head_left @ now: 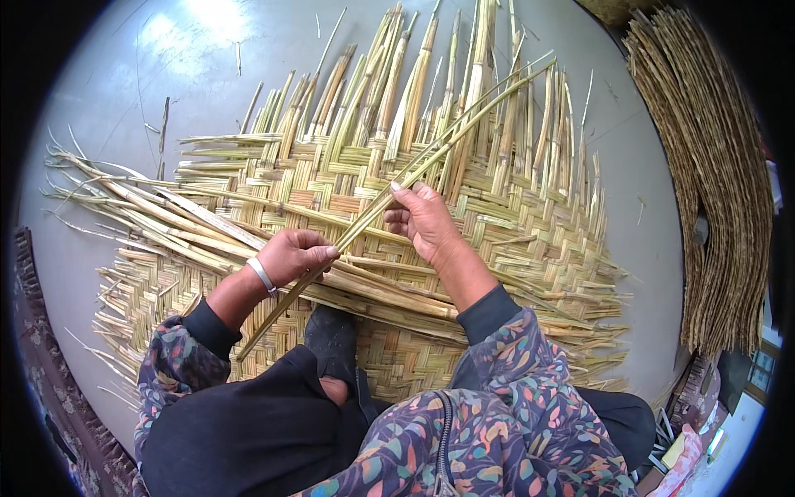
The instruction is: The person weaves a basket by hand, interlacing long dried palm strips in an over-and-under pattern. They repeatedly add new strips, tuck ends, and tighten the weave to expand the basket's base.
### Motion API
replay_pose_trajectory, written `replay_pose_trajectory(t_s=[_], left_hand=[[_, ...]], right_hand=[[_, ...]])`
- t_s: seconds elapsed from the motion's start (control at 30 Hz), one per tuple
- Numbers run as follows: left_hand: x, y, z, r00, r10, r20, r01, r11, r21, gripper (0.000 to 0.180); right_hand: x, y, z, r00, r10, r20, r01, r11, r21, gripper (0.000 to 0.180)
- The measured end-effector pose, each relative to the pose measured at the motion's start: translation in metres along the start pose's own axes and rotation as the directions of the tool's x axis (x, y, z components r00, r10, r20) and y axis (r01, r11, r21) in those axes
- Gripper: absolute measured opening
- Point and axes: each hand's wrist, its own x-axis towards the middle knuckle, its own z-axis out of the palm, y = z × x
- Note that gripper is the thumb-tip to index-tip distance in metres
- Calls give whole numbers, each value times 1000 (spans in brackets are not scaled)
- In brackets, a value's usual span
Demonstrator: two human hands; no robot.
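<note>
A large half-woven mat of flat yellow-green reed strips lies on the grey floor, its loose ends fanning out at the far and left sides. My left hand, with a metal bangle on the wrist, is closed around a few long reed stalks near their lower part. My right hand pinches the same stalks higher up between thumb and fingers. The stalks run diagonally from near my left knee up toward the far right, above the mat. My dark-socked foot rests on the mat's near edge.
A thick bundle of dry brown reeds lies along the right side of the floor. A sheaf of loose reeds spreads out at the left. A patterned cloth borders the lower left. Small objects sit at the lower right.
</note>
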Motion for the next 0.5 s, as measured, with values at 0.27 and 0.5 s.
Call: replay_pose_trajectory(t_s=[0.27, 0.5], left_hand=[[-1, -5, 12, 985, -95, 147, 149, 895, -421, 29], [-4, 6, 22, 965, 28, 260, 145, 769, -622, 33]], right_hand=[[-5, 11, 6, 988, 70, 138, -90, 985, 150, 18], [-11, 17, 14, 907, 90, 410, -133, 988, 76, 13]])
